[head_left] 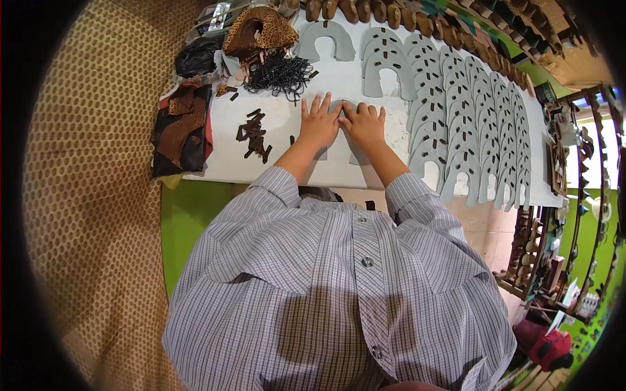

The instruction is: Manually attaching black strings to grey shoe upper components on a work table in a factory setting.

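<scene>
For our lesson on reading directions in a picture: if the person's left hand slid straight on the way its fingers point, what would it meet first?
The left hand points up the white table. Going straight on, it would most likely meet the black tangle of cords first, though depth is hard to judge here.

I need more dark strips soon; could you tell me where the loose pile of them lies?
In the head view, the pile of dark strips lies on the white table, left of the left hand, below the black tangle.
</scene>
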